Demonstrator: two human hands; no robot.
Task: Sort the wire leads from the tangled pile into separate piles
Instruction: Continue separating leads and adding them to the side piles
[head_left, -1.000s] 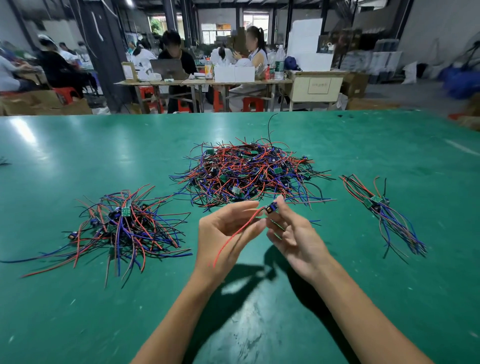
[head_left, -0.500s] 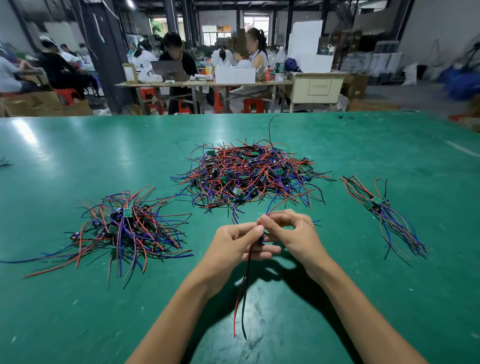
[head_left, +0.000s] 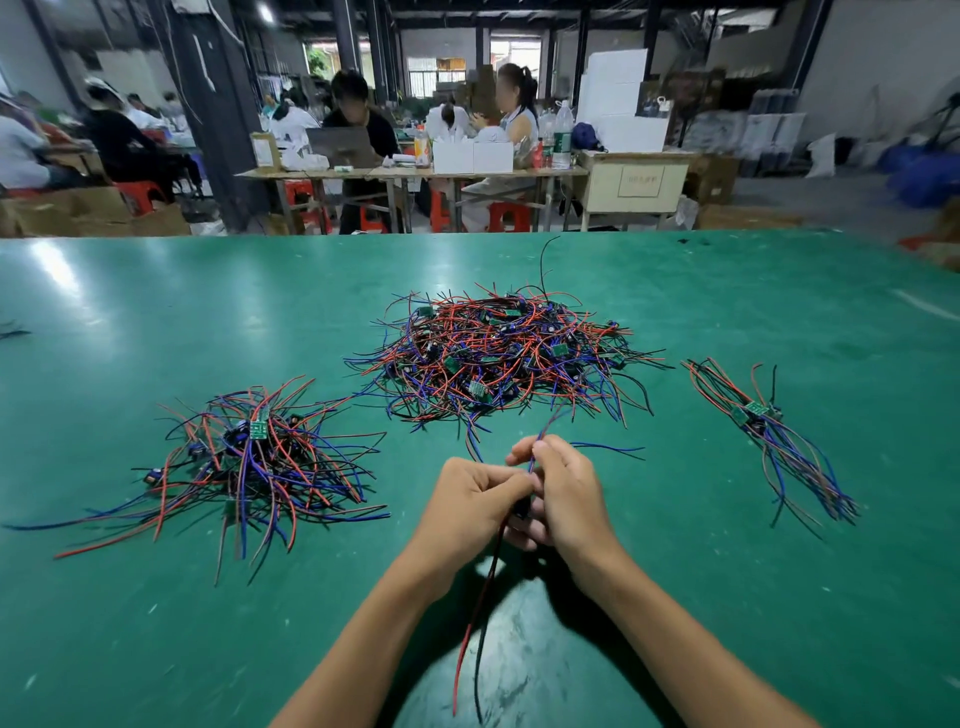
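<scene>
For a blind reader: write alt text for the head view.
Two hands, left and right, together pinch one wire lead, its red and black wires hanging toward the viewer over a green table. Beyond lies a big tangled pile, with a smaller pile at left and a thin bundle at right.

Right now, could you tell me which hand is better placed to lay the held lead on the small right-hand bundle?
Probably the right hand: it pinches the lead and sits nearer the small bundle than the left hand.
</scene>
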